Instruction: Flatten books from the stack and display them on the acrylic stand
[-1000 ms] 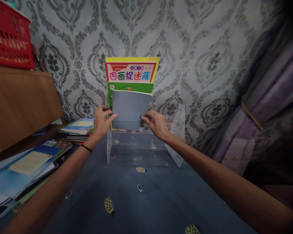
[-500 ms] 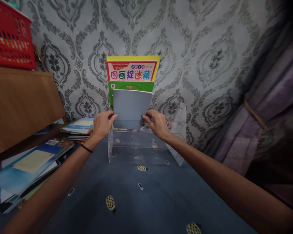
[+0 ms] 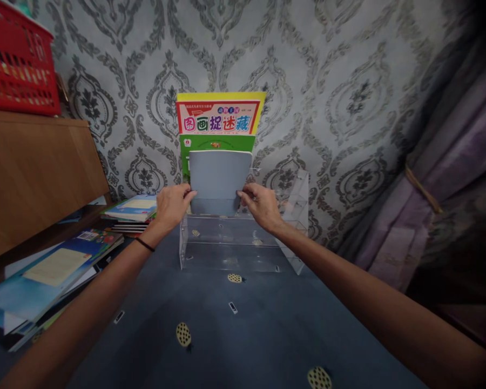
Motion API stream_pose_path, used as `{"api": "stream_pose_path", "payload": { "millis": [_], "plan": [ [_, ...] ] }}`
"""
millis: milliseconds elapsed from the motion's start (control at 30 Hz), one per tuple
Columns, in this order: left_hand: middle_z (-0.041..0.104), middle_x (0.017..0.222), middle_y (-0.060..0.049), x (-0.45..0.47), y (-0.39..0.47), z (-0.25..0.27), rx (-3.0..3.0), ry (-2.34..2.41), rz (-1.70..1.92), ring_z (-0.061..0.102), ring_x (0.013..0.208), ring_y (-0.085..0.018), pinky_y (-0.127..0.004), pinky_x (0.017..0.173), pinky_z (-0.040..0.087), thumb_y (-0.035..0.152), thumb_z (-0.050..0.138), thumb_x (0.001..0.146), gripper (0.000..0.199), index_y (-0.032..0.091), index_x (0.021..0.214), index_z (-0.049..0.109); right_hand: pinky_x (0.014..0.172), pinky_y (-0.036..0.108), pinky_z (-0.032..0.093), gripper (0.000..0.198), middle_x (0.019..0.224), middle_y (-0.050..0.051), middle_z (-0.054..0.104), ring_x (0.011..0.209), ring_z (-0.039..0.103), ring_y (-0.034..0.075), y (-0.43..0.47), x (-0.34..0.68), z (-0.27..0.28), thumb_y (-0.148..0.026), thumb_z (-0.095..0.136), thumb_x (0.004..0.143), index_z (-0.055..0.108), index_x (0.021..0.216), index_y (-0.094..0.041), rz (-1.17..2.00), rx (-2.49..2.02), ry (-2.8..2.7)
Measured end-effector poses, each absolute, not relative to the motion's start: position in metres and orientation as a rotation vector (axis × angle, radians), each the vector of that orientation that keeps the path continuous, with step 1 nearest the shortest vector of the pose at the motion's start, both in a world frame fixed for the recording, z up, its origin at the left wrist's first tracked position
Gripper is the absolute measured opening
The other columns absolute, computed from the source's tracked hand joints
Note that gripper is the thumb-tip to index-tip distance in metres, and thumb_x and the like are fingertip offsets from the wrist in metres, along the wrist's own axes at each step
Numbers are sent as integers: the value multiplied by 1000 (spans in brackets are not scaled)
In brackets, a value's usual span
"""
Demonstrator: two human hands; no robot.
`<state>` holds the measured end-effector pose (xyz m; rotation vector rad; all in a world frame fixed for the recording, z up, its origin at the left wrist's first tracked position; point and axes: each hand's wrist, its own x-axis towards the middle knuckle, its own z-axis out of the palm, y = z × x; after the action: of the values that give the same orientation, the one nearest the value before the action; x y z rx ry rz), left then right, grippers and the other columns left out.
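Observation:
A plain grey-blue book point(image 3: 220, 175) stands upright in a tier of the clear acrylic rack point(image 3: 227, 258). My left hand point(image 3: 173, 204) pinches its left edge between thumb and fingers. At its right edge, my right hand point(image 3: 262, 204) pinches it the same way. Behind it rise a green book point(image 3: 230, 143), a red-bordered picture book point(image 3: 216, 117) with large coloured characters, and a yellow book point(image 3: 222, 96), each higher than the one before it. The rack's lower front tiers hold no books. The grey-blue book's lower part shows through the clear front.
Stacked books point(image 3: 52, 267) and a second pile point(image 3: 133, 208) lie on the left beside a wooden cabinet point(image 3: 36, 173). A red basket point(image 3: 18, 65) sits on the cabinet. A tied purple curtain point(image 3: 421, 216) hangs at the right. The dark cloth point(image 3: 210, 346) has pineapple prints.
The grey-blue book has sunk slightly and straightened between my hands, and its bottom no longer shows the coloured strip. Both hands keep nearly the same place.

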<state>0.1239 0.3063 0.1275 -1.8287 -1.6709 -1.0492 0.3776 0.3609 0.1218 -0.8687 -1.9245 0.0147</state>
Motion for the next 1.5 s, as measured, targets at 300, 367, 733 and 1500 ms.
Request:
{"api": "stream_pose_path", "payload": {
  "millis": [300,367,733,1500],
  "plan": [
    [69,79,-5,129,299,128,-1824,-1690,-937,63,76,-25,-32,67,41,27,65,91,5,23,92,63,60,30,41,15,68,3,69,63,62,21,362,379,121,-32,63,85,65,74,-22,42,-932,-1912],
    [69,82,-6,131,293,126,-1835,-1684,-888,63,82,-26,-33,69,43,25,64,92,5,23,95,61,59,30,41,16,68,4,70,61,62,21,361,380,121,-34,64,85,67,76,-22,38,-926,-1909],
    [65,112,-10,133,274,155,-1789,-1421,-1047,61,105,-28,-39,91,48,19,60,93,40,20,131,49,60,33,49,10,75,6,76,63,68,24,356,378,119,-33,64,85,68,82,-23,44,-918,-1862],
    [64,104,-8,129,278,166,-1835,-1368,-1103,61,94,-23,-37,88,51,11,54,94,52,20,145,46,66,32,49,14,79,6,74,68,66,21,360,385,105,-27,60,87,73,86,-21,-17,-896,-1822]
  ]
}}
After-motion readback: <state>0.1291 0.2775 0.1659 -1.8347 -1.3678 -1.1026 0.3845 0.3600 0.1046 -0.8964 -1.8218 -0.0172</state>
